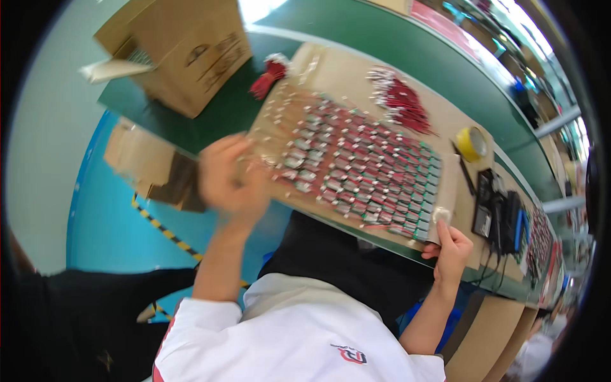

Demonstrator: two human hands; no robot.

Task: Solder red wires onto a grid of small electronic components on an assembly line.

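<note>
Rows of small grey rectangular parts point(375, 169) with green ends, red wires and white plugs lie on a brown cardboard sheet point(461, 175) at the table's front edge. My right hand point(450, 251) pinches the sheet's near right corner, thumb on top and the other fingers at the edge. Motion smears my left hand point(232, 175), which is raised beside the sheet's left end, close to loose wires and white plugs. Its fingers look bent, but whether anything is between them does not show.
Beyond the parts lie a bundle of red wires point(407, 105) and a smaller bundle point(270, 76). An open carton point(191, 54) stands at the far left. Yellow tape point(471, 144), a black pen-like tool point(464, 169) and black devices point(496, 210) sit to the right. Another carton point(143, 156) is lower left.
</note>
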